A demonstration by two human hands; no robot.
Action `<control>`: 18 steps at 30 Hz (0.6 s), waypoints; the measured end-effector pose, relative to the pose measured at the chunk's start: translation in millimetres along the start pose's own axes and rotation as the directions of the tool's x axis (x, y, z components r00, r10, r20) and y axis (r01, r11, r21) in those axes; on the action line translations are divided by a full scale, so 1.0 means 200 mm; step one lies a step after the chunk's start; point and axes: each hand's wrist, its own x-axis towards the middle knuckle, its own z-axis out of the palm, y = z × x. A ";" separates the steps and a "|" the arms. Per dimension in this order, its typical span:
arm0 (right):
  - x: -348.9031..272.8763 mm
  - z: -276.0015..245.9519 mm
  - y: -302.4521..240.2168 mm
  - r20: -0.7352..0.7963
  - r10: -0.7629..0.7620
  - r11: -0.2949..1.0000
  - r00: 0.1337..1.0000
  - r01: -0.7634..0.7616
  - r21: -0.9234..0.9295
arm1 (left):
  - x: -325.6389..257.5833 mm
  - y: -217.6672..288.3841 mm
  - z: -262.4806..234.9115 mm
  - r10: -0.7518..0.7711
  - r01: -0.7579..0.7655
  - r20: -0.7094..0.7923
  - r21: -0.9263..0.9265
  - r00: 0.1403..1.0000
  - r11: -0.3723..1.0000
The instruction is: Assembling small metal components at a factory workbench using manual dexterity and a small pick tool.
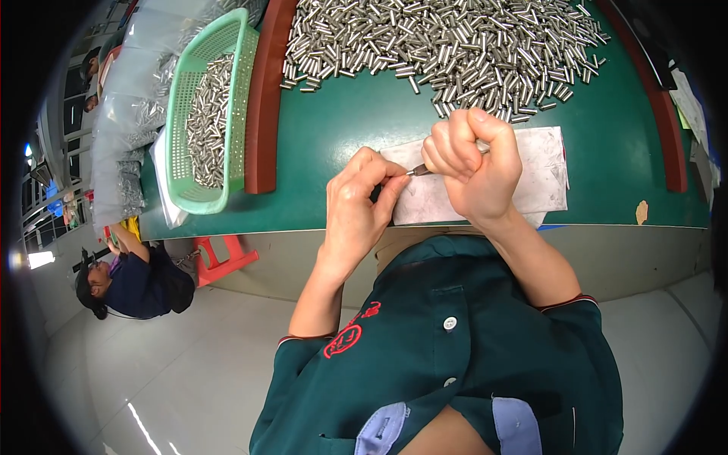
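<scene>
My left hand (353,197) is closed in a pinch at the near part of the green table (318,136). Between its thumb and forefinger is a small metal piece, mostly hidden by the fingertips. Wrapped in a fist, my right hand (481,167) grips a slim hand tool with a dark, tapered tip (420,170). That tip points left and meets the piece at my left fingertips. Both hands are above a smudged white sheet (542,171). Beyond them lies a large heap of short, shiny metal cylinders (455,49).
Reddish-brown rails (262,114) border the work area left and right. A pale green basket (173,144) of metal cylinders stands outside the left rail, beside clear plastic bags (121,121) of parts. Another person (148,280) sits at far left near a red stool (225,262).
</scene>
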 end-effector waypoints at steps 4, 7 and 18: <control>-0.01 0.01 0.01 0.024 -0.019 0.997 1.000 0.021 -0.078 | 0.00 0.00 0.01 0.016 -0.016 -0.006 0.004 1.000 1.000; -0.03 0.06 0.02 0.067 -0.063 0.965 0.996 0.078 -0.249 | 0.00 -0.01 0.00 0.009 -0.009 -0.005 -0.018 1.000 1.000; -0.02 0.03 0.02 0.029 -0.068 0.975 0.997 0.072 -0.211 | 0.00 0.03 -0.02 -0.044 0.043 -0.017 -0.052 0.999 0.998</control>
